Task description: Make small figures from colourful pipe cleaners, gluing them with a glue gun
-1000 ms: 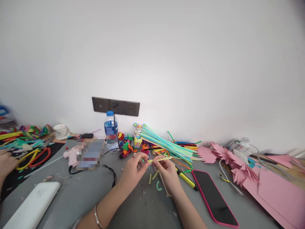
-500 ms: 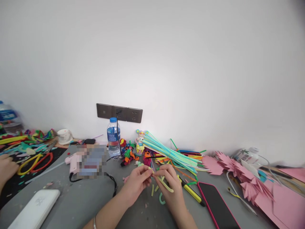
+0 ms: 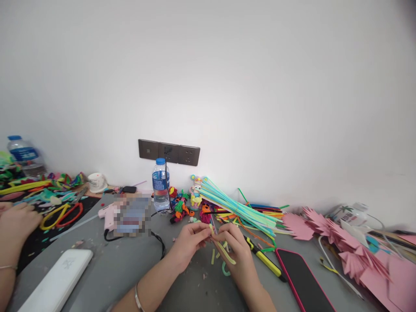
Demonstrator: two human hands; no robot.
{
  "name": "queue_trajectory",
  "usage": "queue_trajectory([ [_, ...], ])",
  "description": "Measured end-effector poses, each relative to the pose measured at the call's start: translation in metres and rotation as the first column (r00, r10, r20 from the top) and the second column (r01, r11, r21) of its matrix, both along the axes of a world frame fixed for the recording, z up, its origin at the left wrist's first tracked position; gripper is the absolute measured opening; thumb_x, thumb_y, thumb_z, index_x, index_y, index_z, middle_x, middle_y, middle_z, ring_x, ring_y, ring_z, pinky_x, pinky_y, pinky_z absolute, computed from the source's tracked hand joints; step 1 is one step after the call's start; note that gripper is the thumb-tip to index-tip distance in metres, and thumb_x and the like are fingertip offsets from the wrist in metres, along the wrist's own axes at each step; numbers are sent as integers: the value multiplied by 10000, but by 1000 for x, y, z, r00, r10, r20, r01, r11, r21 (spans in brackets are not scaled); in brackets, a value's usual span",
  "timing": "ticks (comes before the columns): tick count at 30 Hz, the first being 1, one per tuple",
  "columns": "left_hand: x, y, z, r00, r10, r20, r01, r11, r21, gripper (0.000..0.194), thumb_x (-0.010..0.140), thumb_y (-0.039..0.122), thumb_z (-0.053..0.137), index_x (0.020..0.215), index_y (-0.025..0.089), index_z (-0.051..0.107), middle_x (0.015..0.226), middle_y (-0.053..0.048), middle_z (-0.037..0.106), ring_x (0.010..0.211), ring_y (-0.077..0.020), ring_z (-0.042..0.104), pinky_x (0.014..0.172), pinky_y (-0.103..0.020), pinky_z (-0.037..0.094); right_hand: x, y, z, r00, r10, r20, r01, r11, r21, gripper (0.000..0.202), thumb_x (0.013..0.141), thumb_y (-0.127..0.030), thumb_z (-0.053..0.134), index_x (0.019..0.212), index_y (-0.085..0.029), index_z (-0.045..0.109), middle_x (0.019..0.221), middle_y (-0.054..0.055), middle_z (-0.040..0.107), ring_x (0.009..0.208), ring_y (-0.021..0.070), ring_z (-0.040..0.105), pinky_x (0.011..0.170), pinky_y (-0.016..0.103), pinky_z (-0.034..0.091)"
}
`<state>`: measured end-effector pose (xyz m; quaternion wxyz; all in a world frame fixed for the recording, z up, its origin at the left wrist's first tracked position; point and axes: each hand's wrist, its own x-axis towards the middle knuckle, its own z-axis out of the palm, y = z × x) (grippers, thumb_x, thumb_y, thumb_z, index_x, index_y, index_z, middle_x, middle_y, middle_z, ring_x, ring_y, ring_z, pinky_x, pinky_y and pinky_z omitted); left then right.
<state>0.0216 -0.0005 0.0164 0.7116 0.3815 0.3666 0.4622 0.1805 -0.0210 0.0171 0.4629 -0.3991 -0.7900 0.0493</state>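
Observation:
In the head view, a pale yellow pipe cleaner [image 3: 228, 255] runs between my two hands above the grey table. My left hand [image 3: 190, 245] pinches its upper end between thumb and fingertips. My right hand [image 3: 237, 253] is closed around it just alongside, fingertips meeting those of the left; the free end hangs down across the right palm. Short yellow pieces [image 3: 213, 256] and a curled mint-green piece [image 3: 225, 269] lie on the table below. Beyond the hands stands a small colourful figure [image 3: 196, 195] next to a bundle of light blue and green pipe cleaners [image 3: 240, 208].
A yellow utility knife [image 3: 268, 262] and a phone [image 3: 302, 277] lie to the right, near folded pink paper [image 3: 351, 247]. Leftward are a water bottle [image 3: 160, 186], a pink glue gun [image 3: 108, 216], a white power bank [image 3: 60, 277], scissors [image 3: 69, 216] and another person's hand [image 3: 22, 219].
The view has turned slightly left, so everything sits further right in the picture. My hands keep nearly the same pinch on the pipe cleaner. More of the other person's arm shows.

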Motion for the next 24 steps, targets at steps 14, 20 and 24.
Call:
queue_trajectory([
  [14, -1, 0, 7, 999, 15, 49, -15, 1000, -1, 382, 558, 463, 853, 732, 151, 717, 495, 74, 415, 467, -44, 302, 490, -204, 241, -8, 2, -1, 934, 68, -350, -139, 974, -180, 80, 875, -207, 584, 799, -223, 606, 805, 45, 575, 780, 207, 557, 712, 314, 435],
  [20, -2, 0, 8, 986, -47, 162, 52, 998, -23, 347, 576, 411, 865, 751, 147, 724, 530, 74, 415, 458, -24, 270, 483, -198, 228, -6, 5, -8, 832, 107, -544, -275, 932, -238, 96, 882, -271, 592, 811, -218, 629, 813, 48, 574, 805, 210, 545, 718, 315, 422],
  [24, -3, 0, 11, 992, -60, 115, 55, 998, 41, 365, 575, 437, 859, 745, 139, 735, 498, 72, 414, 448, -28, 253, 472, -206, 209, -6, 7, -8, 752, 103, -651, -331, 913, -238, 94, 857, -296, 635, 800, -222, 643, 793, 42, 582, 795, 205, 541, 705, 302, 428],
])
